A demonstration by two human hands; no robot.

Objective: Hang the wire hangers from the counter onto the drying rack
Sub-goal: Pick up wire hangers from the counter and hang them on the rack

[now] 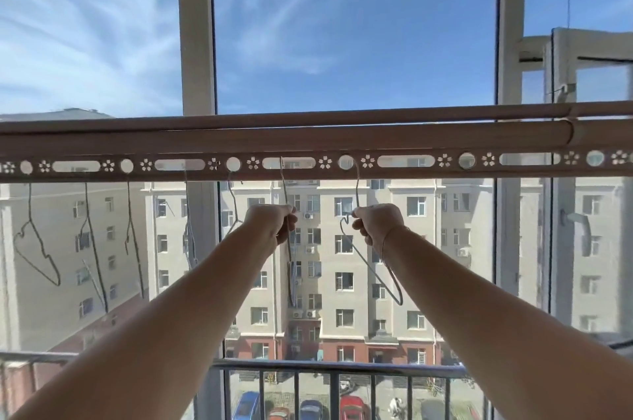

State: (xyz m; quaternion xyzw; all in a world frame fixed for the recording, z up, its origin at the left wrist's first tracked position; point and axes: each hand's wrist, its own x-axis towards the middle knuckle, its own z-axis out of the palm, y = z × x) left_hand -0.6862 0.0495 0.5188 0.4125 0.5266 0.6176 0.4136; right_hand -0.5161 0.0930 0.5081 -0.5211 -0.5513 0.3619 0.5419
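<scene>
Beige and perforated, the drying rack [308, 140] spanned my view, with hung wire hangers [41, 245] at its left. My left grip [272, 222] clenched one hanger [290, 269], hook in a slot; my right grip [376, 224] pinched a second hanger [368, 263], hook through a round hole. I judged both hooks needed seating fully before release.

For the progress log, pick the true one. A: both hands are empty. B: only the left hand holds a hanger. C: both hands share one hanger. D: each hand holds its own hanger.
D: the left hand grips one wire hanger, and the right hand grips a second hanger.
</scene>
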